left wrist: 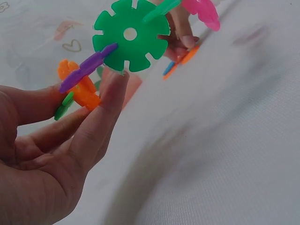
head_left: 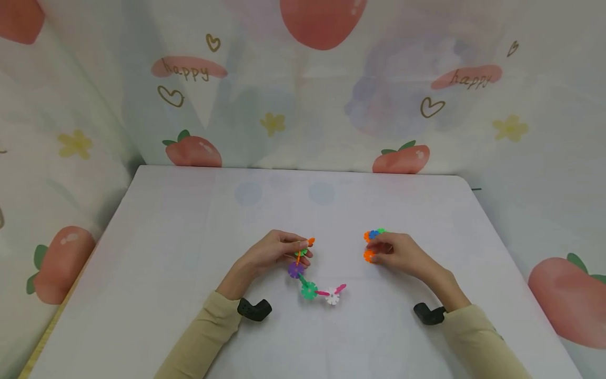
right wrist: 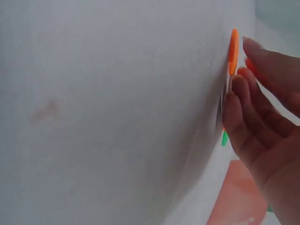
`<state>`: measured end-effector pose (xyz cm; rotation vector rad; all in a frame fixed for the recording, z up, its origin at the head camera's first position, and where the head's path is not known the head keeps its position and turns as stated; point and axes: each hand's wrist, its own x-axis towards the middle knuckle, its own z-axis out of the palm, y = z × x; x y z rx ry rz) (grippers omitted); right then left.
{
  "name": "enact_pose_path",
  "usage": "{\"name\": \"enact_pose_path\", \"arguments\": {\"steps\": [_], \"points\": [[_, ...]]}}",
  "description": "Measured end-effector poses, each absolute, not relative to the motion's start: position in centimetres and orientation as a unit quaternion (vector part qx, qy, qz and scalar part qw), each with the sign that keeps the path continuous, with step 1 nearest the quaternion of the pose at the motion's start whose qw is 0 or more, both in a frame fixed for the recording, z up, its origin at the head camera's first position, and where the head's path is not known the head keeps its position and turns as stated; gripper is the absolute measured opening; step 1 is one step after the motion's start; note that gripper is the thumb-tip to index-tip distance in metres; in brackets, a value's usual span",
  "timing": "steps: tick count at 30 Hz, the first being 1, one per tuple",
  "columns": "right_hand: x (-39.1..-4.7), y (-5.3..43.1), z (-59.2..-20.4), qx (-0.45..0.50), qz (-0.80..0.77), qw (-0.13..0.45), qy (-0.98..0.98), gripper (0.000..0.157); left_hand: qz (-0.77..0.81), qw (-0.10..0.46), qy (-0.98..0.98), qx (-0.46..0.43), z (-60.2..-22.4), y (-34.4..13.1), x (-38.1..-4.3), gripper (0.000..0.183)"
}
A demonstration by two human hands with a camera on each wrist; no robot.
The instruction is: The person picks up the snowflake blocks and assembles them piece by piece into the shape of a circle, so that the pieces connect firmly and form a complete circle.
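My left hand grips one end of a chain of notched plastic discs, with an orange disc and a green one at its fingers. From there the chain hangs through a purple disc, a green disc, a white disc and pink ones. Over at the right, my right hand bends its fingers over loose discs lying on the table. An orange disc lies by its thumb, and the thumb and fingertips stand apart. Beyond the fingers a blue disc and a green disc partly show.
The table has a white cover. A patterned cloth with fruit and hearts hangs behind it and at both sides. Black curved devices sit at both wrists.
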<state>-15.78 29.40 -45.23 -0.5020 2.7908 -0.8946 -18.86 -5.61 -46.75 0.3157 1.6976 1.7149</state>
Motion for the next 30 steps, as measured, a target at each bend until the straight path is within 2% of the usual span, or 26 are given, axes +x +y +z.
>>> {"name": "enact_pose_path", "arguments": {"steps": [8, 16, 22, 30], "points": [[-15.9, 29.4, -45.5, -0.189, -0.269, 0.072, 0.941, 0.026, 0.661, 0.345, 0.656, 0.121, -46.5, -5.6, -18.8, 0.040], [-16.0, 28.5, -45.5, -0.173, -0.296, 0.097, 0.934, 0.029, 0.664, 0.347, 0.651, 0.124, -46.4, -5.7, -18.7, 0.039], [-16.2, 27.1, -45.4, -0.178, -0.322, 0.071, 0.927, 0.025, 0.669, 0.346, 0.646, 0.126, -46.5, -5.7, -18.8, 0.038], [-17.0, 24.6, -45.1, -0.176, -0.404, 0.082, 0.894, 0.022, 0.667, 0.344, 0.651, 0.119, -46.7, -5.6, -18.9, 0.037]]}}
